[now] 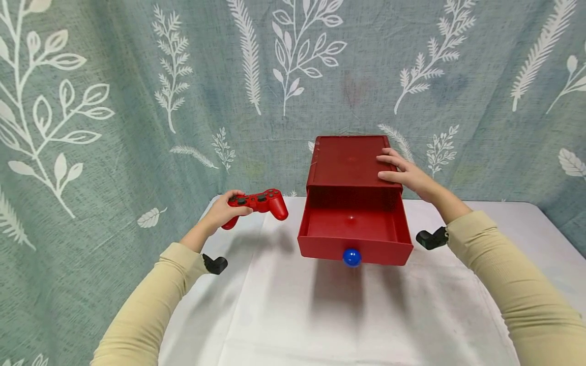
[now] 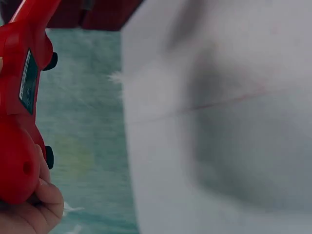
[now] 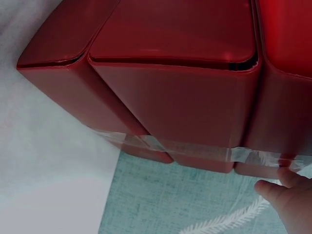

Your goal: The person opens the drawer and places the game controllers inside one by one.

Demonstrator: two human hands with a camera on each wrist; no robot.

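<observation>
My left hand (image 1: 221,210) grips a red game controller (image 1: 270,202) by one of its handles, above the table's left side. In the left wrist view the controller's underside (image 2: 14,146) shows a dark label, with fingertips curled around the lower handle. A dark red drawer cabinet (image 1: 345,160) stands right of it. Its top drawer (image 1: 322,247) is pulled out toward me, showing a bare red floor and a round blue knob (image 1: 352,257). My right hand (image 1: 409,175) rests on the cabinet top near the right edge, fingers spread. Lower drawer fronts are hidden in the head view.
A white cloth covers the table (image 1: 270,310). Behind it hangs a green curtain (image 1: 274,91) with white leaf prints. In the right wrist view the cabinet's side shows stacked sections bound with clear tape (image 3: 195,148). Black wrist mounts (image 1: 215,264) stick out from both sleeves.
</observation>
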